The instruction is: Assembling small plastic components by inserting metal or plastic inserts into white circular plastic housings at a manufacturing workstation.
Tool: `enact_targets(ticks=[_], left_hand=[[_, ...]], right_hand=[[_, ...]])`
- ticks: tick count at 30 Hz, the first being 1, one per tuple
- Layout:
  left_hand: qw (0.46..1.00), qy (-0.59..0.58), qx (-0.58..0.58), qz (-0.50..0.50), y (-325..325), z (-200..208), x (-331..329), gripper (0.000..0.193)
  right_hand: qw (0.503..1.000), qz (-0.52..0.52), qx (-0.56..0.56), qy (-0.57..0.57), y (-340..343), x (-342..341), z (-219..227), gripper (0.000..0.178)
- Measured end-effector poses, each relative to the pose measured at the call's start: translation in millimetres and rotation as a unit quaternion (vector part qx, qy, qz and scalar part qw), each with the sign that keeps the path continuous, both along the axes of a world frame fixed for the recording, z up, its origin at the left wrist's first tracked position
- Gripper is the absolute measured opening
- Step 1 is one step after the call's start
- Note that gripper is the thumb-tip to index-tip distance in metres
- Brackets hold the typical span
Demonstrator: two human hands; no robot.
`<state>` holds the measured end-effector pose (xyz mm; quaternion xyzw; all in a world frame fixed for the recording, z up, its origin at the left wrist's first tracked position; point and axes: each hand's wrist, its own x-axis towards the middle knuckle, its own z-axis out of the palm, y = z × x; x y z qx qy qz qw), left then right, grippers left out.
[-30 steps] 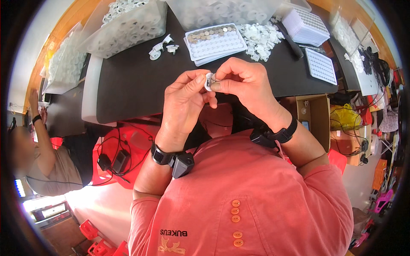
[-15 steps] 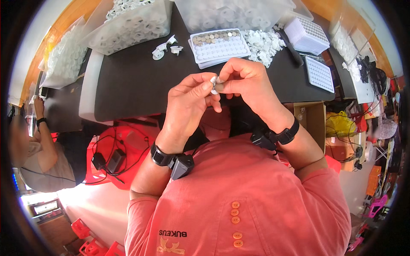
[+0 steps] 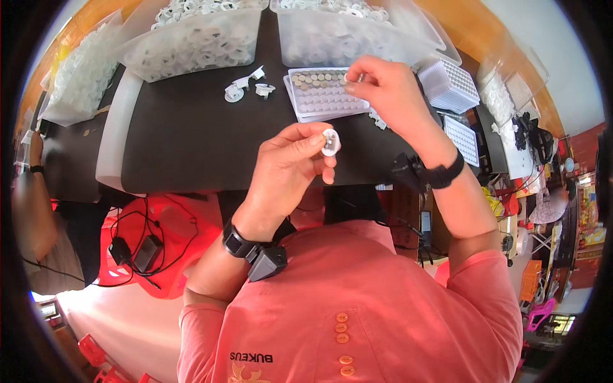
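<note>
Between the thumb and fingers of my left hand (image 3: 290,156) is a small round white plastic part (image 3: 331,142), held upright above the near side of the table. Small grey metal bits show in its middle. My right hand (image 3: 386,89) reaches over a white tray (image 3: 325,105) with rows of round pockets. Its thumb and forefinger pinch a small silvery disc, seemingly a button cell (image 3: 347,78), at the tray's far right part. Several button cells (image 3: 316,80) lie in the far rows of the tray; the nearer pockets show bare. Another tray lies beneath it.
Clear bins (image 3: 201,54) of white parts line the table's far side. A few loose white parts (image 3: 236,90) lie left of the tray. Stacked trays (image 3: 450,86) and a single tray (image 3: 461,139) are at right. At far left, another person's arm (image 3: 39,191) shows.
My right hand has left the white part and moved away and right to the tray of cells. My left hand keeps the part, now turned with its round face showing. The view has shifted slightly.
</note>
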<state>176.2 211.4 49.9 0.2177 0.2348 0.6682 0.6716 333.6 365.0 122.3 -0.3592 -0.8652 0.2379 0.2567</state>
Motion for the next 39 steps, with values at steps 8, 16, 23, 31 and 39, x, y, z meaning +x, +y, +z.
enact_targets(ticks=[8,16,23,31,39], left_hand=[[0.998,-0.037,0.012,-0.055,4,-8,-6,0.023],[0.997,-0.053,0.019,-0.055,5,-13,-6,0.024],[0.998,-0.054,0.027,-0.024,2,-11,-4,0.027],[1.0,-0.028,0.009,0.005,6,-12,2,0.03],[0.999,0.018,-0.007,0.033,1,-6,7,0.029]], right_hand=[[0.979,0.015,0.174,-0.104,21,-35,-27,0.013],[0.965,0.049,0.202,-0.159,24,-34,-26,0.013],[0.976,0.031,0.205,-0.074,-24,-17,-14,0.014],[0.963,0.033,0.253,0.084,-84,-6,-43,0.012],[0.976,0.061,0.0,0.207,-82,7,-51,0.015]])
